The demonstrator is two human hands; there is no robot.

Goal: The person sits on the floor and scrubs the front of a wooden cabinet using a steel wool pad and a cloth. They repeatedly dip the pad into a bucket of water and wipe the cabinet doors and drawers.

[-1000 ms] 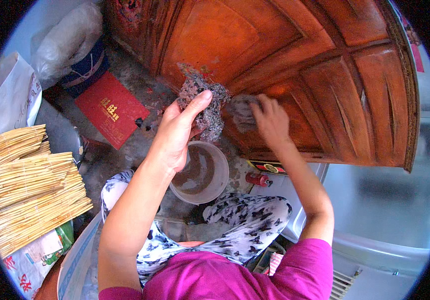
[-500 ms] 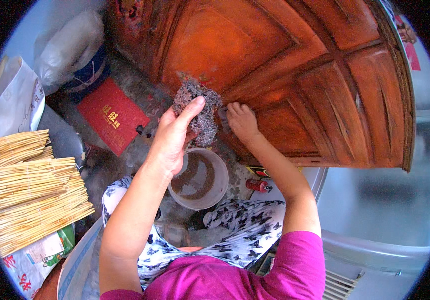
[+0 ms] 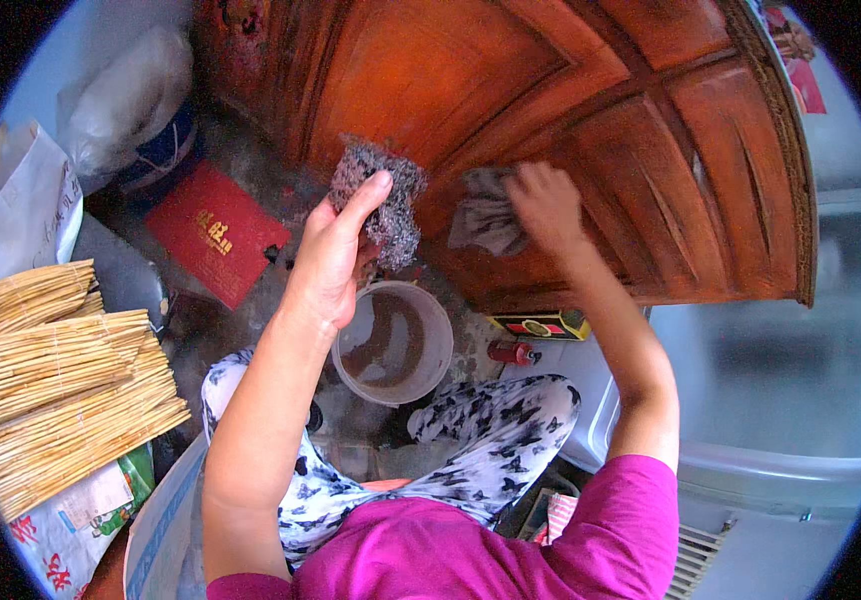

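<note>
My left hand (image 3: 328, 262) is closed round a shaggy, dark grey-purple cleaning cloth (image 3: 392, 212), thumb on top, held up in front of the wood. Farther right, my right hand (image 3: 550, 208) presses a crumpled grey rag (image 3: 486, 212) against the lower part of a reddish-brown panelled wooden door (image 3: 420, 85); its fingers are somewhat blurred. Below my left hand stands a round whitish bucket (image 3: 446, 362) with murky brownish water in it.
To the left lie bundles of thin straw-coloured sticks (image 3: 60, 370), a red card (image 3: 212, 225) and a white bag (image 3: 25, 205). A small red bottle (image 3: 512, 352) and a dark box with yellow edges (image 3: 550, 325) sit below the door. A pale, glossy appliance (image 3: 760, 400) fills the right side.
My right hand has moved right across the wood, and the rag now shows spread out beside it. My left hand has shifted slightly up and left, still holding the shaggy cloth.
</note>
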